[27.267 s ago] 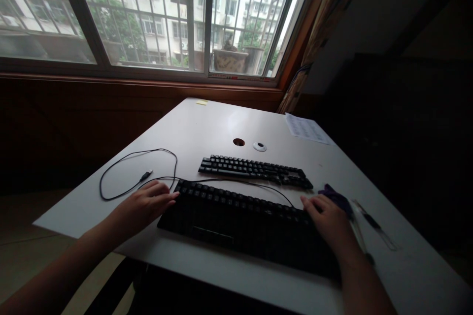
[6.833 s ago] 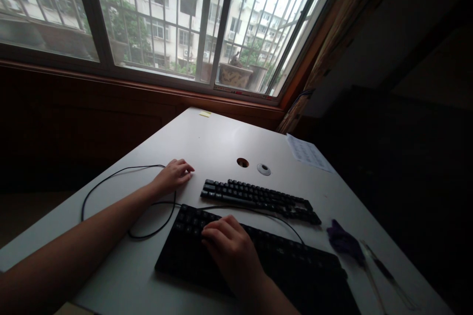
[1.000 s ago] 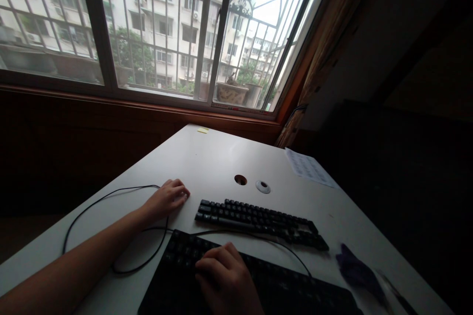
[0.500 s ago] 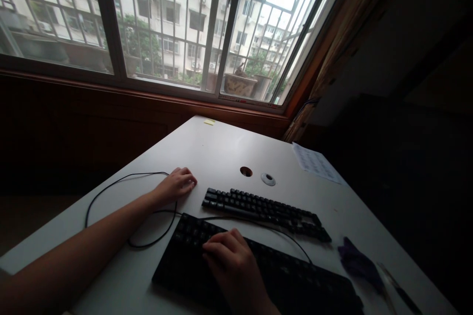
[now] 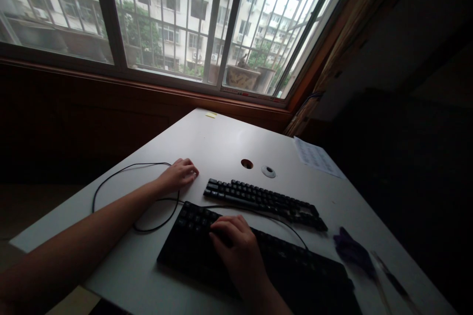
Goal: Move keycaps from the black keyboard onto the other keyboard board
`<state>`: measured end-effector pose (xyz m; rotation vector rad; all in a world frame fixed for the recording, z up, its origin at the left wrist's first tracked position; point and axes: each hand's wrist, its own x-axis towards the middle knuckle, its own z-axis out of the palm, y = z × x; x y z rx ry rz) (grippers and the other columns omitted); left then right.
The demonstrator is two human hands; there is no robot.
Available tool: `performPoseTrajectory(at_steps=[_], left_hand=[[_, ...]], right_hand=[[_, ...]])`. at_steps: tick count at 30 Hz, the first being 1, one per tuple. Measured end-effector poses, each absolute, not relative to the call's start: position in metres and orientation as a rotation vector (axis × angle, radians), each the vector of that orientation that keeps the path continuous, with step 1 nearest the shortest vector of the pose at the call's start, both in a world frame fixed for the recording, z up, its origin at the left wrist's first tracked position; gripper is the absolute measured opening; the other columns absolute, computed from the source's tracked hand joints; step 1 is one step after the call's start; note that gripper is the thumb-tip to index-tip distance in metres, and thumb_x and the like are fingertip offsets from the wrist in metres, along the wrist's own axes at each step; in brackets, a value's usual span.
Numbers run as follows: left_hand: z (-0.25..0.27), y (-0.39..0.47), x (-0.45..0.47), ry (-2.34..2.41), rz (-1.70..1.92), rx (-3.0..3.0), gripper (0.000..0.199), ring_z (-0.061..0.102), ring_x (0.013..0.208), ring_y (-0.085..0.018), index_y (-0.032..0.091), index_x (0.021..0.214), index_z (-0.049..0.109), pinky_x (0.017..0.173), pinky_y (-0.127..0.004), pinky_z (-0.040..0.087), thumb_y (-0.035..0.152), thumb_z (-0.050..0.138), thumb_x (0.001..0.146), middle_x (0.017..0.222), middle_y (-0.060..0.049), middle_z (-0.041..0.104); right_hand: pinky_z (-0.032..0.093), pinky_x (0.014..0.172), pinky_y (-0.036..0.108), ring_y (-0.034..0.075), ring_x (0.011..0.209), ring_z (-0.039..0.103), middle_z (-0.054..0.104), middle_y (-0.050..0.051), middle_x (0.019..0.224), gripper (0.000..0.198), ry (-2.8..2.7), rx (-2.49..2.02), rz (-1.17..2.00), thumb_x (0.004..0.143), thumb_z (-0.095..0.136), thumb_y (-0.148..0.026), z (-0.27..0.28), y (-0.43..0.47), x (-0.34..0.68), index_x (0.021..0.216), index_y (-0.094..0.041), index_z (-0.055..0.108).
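Observation:
A black keyboard base (image 5: 177, 251) lies near the front of the table, dark and partly covered by my right hand (image 5: 240, 243). That hand's fingers are curled together over the keys at its left part; whatever they pinch, if anything, is hidden. Farther left, my left hand (image 5: 179, 175) rests on the white table with bent fingers closed near the tabletop. A small pale spot shows by its fingertips, too small to name. Just behind the keyboard base is a second block of black keys (image 5: 258, 199), with gaps showing at its right end. The left hand is left of that block.
A black cable (image 5: 107, 180) loops across the white table (image 5: 221, 142) under my left forearm. A round hole (image 5: 247, 164), a grey ring cover (image 5: 268, 172), a printed sheet (image 5: 318, 157), a yellow note (image 5: 211, 114), a purple cloth (image 5: 353, 251) and a blurred thin brush-like tool (image 5: 391, 275) are also there.
The view has shifted slightly, so the table's things sit a little higher. Both hands stay at about the same places, with their fingers still curled.

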<state>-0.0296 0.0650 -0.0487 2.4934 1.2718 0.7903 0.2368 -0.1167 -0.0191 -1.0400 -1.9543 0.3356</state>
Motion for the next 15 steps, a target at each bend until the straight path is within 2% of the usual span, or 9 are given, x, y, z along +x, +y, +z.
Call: performPoseTrajectory(at_steps=[15], left_hand=[[-0.0484, 0.0645, -0.0310, 1.263, 0.763, 2.488, 0.024, 0.059, 0.103, -0.028, 0.022, 0.109, 0.080, 0.098, -0.043, 0.048, 0.028, 0.061, 0.095, 0.113, -0.010, 0.066]], right_hand=[[0.057, 0.076, 0.036, 0.021, 0.086, 0.064, 0.075, 0.004, 0.095, 0.019, -2.085, -0.980, 0.233, 0.091, 0.072, -0.008, -0.0227, -0.1175, 0.2297, 0.098, -0.024, 0.076]])
